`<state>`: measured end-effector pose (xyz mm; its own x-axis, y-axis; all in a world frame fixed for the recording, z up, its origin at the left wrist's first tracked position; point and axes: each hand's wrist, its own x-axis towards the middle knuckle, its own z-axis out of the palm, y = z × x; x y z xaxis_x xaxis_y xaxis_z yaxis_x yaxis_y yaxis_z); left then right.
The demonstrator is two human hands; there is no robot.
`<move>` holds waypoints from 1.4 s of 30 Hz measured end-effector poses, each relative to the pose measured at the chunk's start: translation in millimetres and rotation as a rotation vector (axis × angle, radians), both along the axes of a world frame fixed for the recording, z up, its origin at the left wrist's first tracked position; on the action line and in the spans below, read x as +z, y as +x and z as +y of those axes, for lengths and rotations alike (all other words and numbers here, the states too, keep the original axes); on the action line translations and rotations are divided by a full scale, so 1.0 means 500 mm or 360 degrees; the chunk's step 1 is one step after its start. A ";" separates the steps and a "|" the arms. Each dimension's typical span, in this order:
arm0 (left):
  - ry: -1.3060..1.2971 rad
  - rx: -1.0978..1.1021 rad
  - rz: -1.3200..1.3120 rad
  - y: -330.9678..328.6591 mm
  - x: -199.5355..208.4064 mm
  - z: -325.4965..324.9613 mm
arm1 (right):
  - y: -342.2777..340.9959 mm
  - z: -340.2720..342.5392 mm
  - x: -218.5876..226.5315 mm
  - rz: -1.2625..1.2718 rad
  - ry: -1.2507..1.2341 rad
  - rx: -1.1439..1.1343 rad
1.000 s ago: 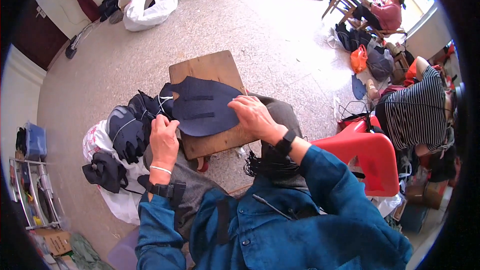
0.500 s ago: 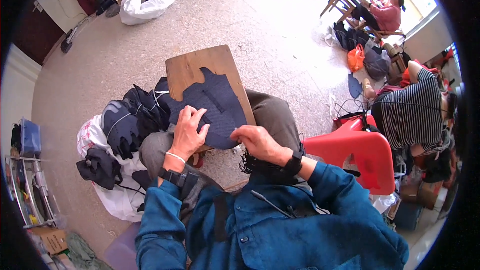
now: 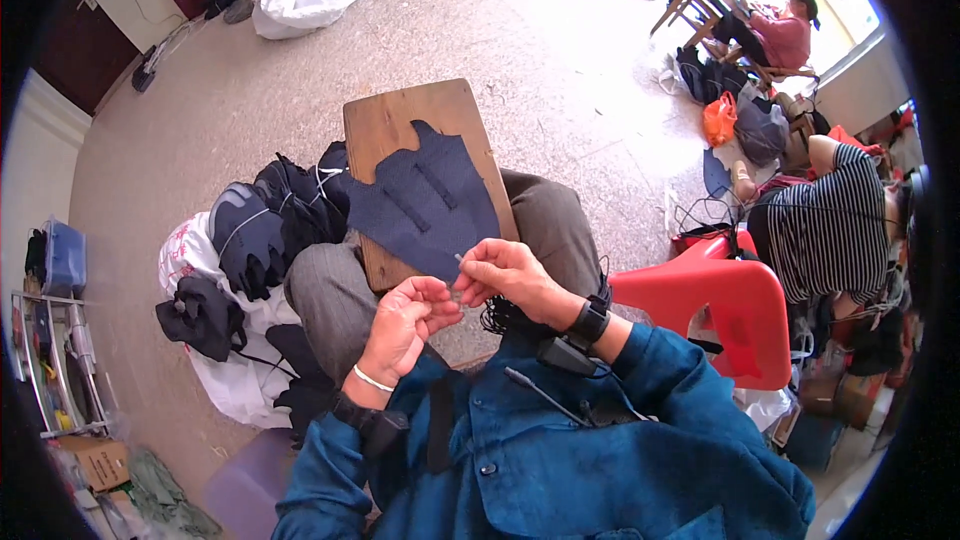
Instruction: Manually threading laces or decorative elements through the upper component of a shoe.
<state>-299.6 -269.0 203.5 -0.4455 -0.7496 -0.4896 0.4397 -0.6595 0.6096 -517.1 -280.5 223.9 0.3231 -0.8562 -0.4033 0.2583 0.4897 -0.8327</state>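
Note:
A dark navy piece of textured fabric (image 3: 425,200) with an irregular, pointed outline lies flat on a wooden stool (image 3: 400,105) between my knees. Two narrow dark strips (image 3: 434,186) sit on it, roughly parallel. My left hand (image 3: 408,325) is just off the stool's near edge, its thumb and fingers pinched together; what they hold is too small to make out. Close beside it, my right hand (image 3: 512,282) pinches too, by the fabric's near corner. A tiny pale tip shows at its fingers, its kind unclear. Black cords (image 3: 497,315) hang below the right hand.
Bundled dark fabric pieces (image 3: 240,235) tied with white cord lie left of my knee, over a white bag (image 3: 235,390). A red plastic chair (image 3: 735,315) stands at right, near a person in a striped shirt (image 3: 830,215). Another person (image 3: 780,40) sits farther back.
My left hand has lifted off the fabric and moved toward me, meeting my right hand. Both strips on the fabric now show fully. The whole view has shifted slightly.

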 end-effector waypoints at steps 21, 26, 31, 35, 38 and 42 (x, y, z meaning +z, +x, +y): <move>-0.0308 0.0106 -0.0084 -0.010 -0.006 0.010 | -0.074 0.023 -0.012 0.2344 -0.1622 0.1292; -0.0151 0.0003 -0.0070 -0.012 -0.009 0.024 | -0.051 0.066 -0.036 0.2533 -0.1692 0.1544; 0.0058 -0.0117 0.0011 -0.015 -0.010 0.022 | -0.073 0.083 -0.037 0.2492 -0.1688 0.1382; 0.0081 -0.0294 -0.0061 -0.021 -0.008 0.015 | -0.076 0.082 -0.029 0.2325 -0.1606 0.1268; 0.0057 -0.0320 -0.0209 -0.026 -0.008 0.017 | -0.090 0.078 -0.013 0.2019 -0.1503 0.0939; -0.0029 -0.0372 -0.0252 -0.034 -0.011 0.002 | -0.099 0.089 0.015 0.1259 -0.1158 0.0509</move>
